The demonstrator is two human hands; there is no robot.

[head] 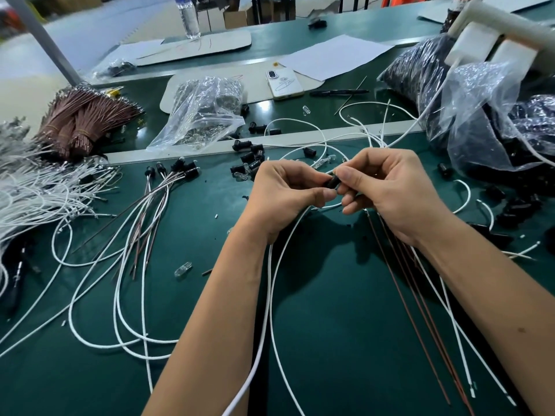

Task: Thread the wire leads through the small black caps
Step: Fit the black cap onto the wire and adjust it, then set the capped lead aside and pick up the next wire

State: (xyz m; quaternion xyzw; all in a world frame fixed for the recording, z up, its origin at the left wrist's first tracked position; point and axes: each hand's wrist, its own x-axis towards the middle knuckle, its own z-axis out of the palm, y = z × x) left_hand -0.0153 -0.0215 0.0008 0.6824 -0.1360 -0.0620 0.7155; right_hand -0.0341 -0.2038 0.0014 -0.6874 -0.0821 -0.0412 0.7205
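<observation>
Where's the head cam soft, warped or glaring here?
Head view: far top-left corner blurred, white bracket top right soft; wide-angle bends the table edges; glare on the plastic bags; both hands and the black cap sharp, casting soft shadows on the green mat.

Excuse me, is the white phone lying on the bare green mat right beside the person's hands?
No, the white phone lies far behind the hands, partly on a pale cardboard sheet, with scattered small black caps between.
</observation>
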